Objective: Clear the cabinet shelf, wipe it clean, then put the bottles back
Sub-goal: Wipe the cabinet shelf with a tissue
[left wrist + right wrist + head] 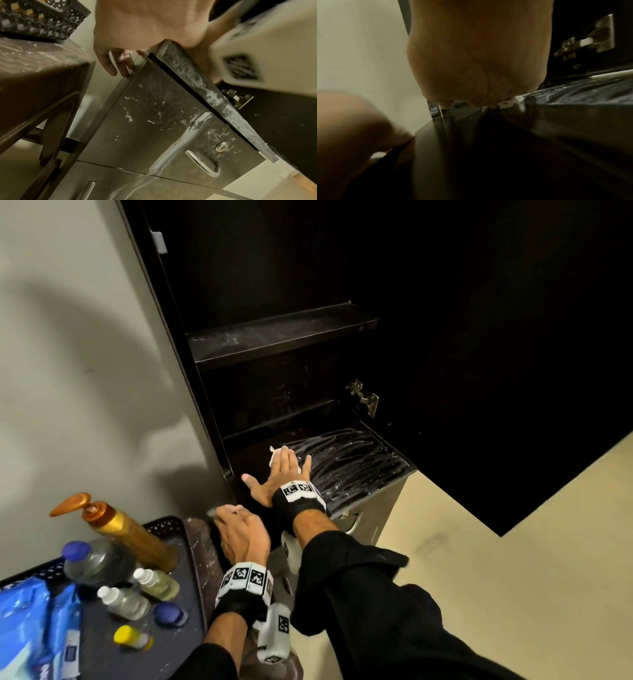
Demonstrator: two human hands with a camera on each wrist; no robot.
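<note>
My right hand (281, 474) lies flat on the lower cabinet shelf (359, 460), its straight fingers pressing a white wipe (275, 455) against the wet, streaked surface. The right wrist view shows the palm (479, 60) over the wipe (506, 104) at the shelf's front edge. My left hand (239, 532) holds nothing; its relaxed fingers (120, 65) touch the cabinet's left front corner. The bottles stand in a dark tray (185, 563) at lower left: a gold pump bottle (126, 532), a clear blue-capped bottle (92, 559) and small ones (123, 601).
A blue wipes pack (30, 621) lies in the tray, which sits on a brown stool (42, 67). A bare dusty upper shelf (281, 337) is above. Drawers with metal handles (202, 163) are below the shelf. The open door with its hinge (366, 398) stands to the right.
</note>
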